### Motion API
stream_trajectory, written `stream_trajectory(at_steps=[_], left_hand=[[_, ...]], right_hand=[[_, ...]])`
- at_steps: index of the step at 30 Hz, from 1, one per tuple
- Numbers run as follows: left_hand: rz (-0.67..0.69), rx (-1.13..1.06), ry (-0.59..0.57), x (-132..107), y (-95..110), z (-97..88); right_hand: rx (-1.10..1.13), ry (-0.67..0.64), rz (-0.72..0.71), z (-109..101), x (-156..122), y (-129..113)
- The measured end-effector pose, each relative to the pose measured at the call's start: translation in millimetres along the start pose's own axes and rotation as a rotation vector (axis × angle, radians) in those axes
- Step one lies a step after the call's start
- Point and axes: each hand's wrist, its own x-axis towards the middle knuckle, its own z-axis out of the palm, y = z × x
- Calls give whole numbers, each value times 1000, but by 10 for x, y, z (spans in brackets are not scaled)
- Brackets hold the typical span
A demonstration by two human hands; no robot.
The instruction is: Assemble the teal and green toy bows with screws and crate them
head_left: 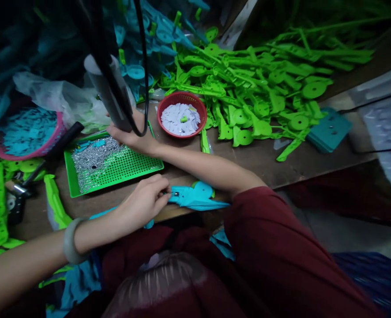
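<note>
My left hand [147, 198], with a pale bangle on its wrist, is closed over the middle of a long blue plastic part [195, 196] at the table's front edge. The part sticks out on both sides of the hand, and a small metal piece shows in it beside my fingertips. What the fingertips themselves pinch is hidden. My right hand [139, 134] is wrapped round the lower body of a grey electric screwdriver [104, 84], held tilted above a green tray [132, 170] of small metal screws. The screwdriver's tip cannot be seen.
A red basket [182, 96] of white pieces stands behind the tray. Green plastic parts [248, 97] are heaped at the back right, near teal blocks [329, 130]. At left are a pink basket [58, 128] of blue pieces and a hammer [23, 187]. A black cable [145, 66] hangs in front.
</note>
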Motion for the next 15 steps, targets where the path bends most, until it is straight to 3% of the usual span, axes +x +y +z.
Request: stream_trajectory(at_steps=[8,15], left_hand=[[-36,-76,-24,66,20,24],[-76,11,-8,101,44,67]], right_hand=[[-48,-27,-127,-28,-29,-111],[25,22,-305,22,80,61]])
